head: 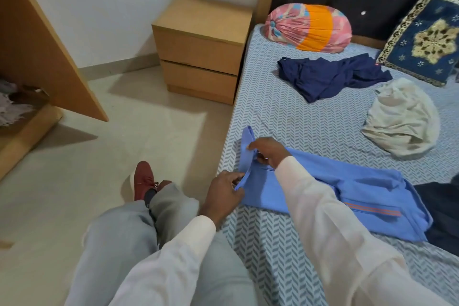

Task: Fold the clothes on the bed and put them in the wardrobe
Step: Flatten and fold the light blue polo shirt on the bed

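Left hand [224, 194], at 6 o'clock of centre, pinched the near end of a raised edge strip of the light blue cotton garment with orange side stripes [323, 191]. Right hand [267, 151], just beside it at 1 o'clock, fingers curled, gripped the same strip farther along; the two hands were close but not touching. The garment lay spread flat at the near left edge of the bed with the blue-grey chevron sheet [285, 112], running toward 4 o'clock from the hands. A dark navy garment [442, 211] lay touching its far end at the 3 o'clock margin. A crumpled navy blue garment [330, 77] lay at 1 o'clock of centre, and a bunched cream cloth garment [402, 122] at 3 o'clock. A pink-and-orange round bolster [308, 27] and a blue cushion with gold embroidery [427, 40] stood by the headboard, 1 to 2 o'clock. A light wooden two-drawer bedside cabinet [201, 47] stood at 12 o'clock, and an open wooden wardrobe [37, 57] at 9 to 10 o'clock, with some cloth inside.
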{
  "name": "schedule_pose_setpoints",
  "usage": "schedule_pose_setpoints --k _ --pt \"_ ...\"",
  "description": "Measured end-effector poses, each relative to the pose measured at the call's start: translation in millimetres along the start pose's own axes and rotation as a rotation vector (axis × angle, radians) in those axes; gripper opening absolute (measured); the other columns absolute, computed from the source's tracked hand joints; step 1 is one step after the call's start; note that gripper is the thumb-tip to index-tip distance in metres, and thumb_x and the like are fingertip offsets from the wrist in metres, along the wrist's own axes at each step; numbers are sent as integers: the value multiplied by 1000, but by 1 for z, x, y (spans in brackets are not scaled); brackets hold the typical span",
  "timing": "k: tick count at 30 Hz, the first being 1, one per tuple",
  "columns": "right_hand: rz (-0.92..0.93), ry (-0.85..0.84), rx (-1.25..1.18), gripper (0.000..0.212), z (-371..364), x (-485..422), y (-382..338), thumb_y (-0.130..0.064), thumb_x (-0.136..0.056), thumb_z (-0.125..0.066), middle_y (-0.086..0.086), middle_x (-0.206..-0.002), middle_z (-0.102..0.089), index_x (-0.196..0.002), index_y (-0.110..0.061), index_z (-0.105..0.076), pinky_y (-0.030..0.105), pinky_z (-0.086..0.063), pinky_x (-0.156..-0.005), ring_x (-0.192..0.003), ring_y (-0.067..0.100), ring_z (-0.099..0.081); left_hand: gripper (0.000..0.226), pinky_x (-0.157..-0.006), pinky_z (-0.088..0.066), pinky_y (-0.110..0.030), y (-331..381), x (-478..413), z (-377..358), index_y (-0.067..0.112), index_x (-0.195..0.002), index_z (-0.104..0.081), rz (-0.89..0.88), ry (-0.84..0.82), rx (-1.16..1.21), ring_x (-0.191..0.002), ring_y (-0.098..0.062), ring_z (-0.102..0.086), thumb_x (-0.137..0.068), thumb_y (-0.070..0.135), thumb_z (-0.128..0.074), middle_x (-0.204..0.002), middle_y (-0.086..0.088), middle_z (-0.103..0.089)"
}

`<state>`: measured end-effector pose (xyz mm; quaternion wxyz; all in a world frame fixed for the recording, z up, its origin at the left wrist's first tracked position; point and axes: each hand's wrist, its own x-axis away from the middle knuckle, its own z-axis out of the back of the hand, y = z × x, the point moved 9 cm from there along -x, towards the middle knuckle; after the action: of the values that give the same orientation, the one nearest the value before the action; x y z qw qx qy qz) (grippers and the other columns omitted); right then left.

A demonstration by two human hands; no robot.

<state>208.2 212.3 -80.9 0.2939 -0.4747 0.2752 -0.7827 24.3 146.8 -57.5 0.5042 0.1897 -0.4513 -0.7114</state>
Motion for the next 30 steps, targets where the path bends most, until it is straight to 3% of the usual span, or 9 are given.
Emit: schedule_pose_setpoints --k 3,6,8,13,17,21,24,28,30 --pt "46 2 58 45 13 -6 17 -2 -87 -67 5 -55 -29 -65 -17 -30 34 -39 -54 -52 21 -36 23 -74 -50 -37 10 2 -28 23 -91 -58 -34 -82 -77 -82 -26 -57 -78 4 -60 -95 -10 -56" --pt "89 60 165 48 15 -9 21 -3 -85 -69 5 -56 -32 -66 -16 -27 44 -42 -59 -58 23 -43 19 -56 -33 -32 12 2 -45 13 -72 -41 -34 -121 -151 -67 -25 -46 -76 3 -56 -80 -7 -43" --pt "113 106 351 34 18 -3 17 -15 -84 -72 6 -68 -44 -80 -14 -39 41 -45 -56 -69 26 -52 21 -56 -29 -30 11 1 -53 12 -70 -39 -61 -163 -178 -67 -25 -45 -77 5 -58 -78 -7 -40" --pt "352 364 538 55 34 10 -7 -14 -80 -70 8 -112 -46 -126 -16 -40 37 -44 -56 -89 32 -55 26 -66 -41 -34 0 -2 -58 15 -80 -50 -64 -157 -160 -73 -20 -50 -93 37 -58 -82 -2 -45" --pt "456 120 692 29 4 -8 -10 -4 -87 -57 16 -112 -57 -116 -7 -60 43 -49 -84 -99 34 -57 14 -80 -45 -35 -8 -4 -60 15 -96 -57 -39 -172 -161 -93 -25 -56 -97 28 -54 -101 -7 -50" --pt "368 168 726 24 11 -11 -13 -18 -96 -51 21 -112 -61 -109 -5 -66 39 -47 -84 -104 39 -58 45 -84 -50 -36 -17 -7 -37 21 -135 -50 28 43 -240 -105 -24 -57 -93 33 -60 -126 -2 -46" --pt "424 281 820 29 8 11 -22 -35 -96 -54 14 -104 -64 -101 -12 -71 38 -52 -78 -97 31 -63 43 -77 -52 -40 -30 -9 -25 18 -122 -50 205 131 -203 -100 -29 -60 -85 37 -65 -117 -5 -55" --pt "334 203 975 45 -18 26 -7 -58 -85 -61 3 -78 -60 -86 -14 -53 31 -45 -56 -77 23 -63 29 -62 -44 -31 -38 -13 -39 17 -97 -52 337 -2 -107 -85 -26 -63 -82 38 -66 -93 -2 -65" --pt "292 202 1009 40 -24 32 -8 -53 -83 -65 -1 -72 -50 -85 -17 -47 29 -41 -58 -79 24 -63 20 -65 -46 -32 -40 -14 -46 14 -88 -56 345 -70 -50 -87 -27 -65 -82 31 -66 -91 -6 -67"
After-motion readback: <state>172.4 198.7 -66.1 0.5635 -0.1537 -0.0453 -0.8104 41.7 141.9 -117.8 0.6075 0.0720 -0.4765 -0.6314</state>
